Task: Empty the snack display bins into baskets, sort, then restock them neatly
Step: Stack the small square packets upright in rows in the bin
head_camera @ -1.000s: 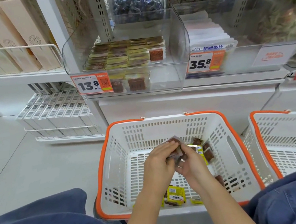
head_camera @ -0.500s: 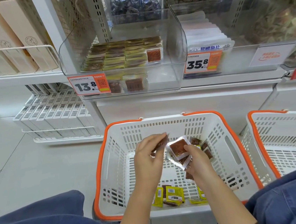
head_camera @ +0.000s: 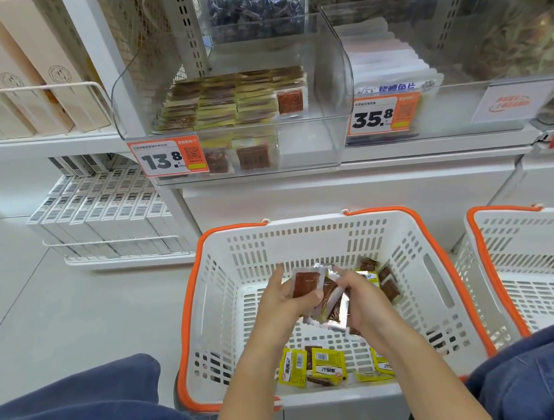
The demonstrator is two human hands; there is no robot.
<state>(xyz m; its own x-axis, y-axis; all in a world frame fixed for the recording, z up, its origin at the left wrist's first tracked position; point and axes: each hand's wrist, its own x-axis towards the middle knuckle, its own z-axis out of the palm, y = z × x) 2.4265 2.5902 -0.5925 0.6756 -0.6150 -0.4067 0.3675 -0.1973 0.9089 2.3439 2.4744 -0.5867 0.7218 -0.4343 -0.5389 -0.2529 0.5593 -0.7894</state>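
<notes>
brown snack packets [head_camera: 326, 298] bunched between both hands — left hand [head_camera: 281, 308] and right hand [head_camera: 363, 300] each gripping some — above the basket [head_camera: 425, 297].

Bright, even light; wide-angle bending and blur at edges.

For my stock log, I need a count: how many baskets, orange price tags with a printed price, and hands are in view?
Baskets: 2
Orange price tags: 2
Hands: 2, left hand and right hand, both holding packets
Total: 6
</notes>
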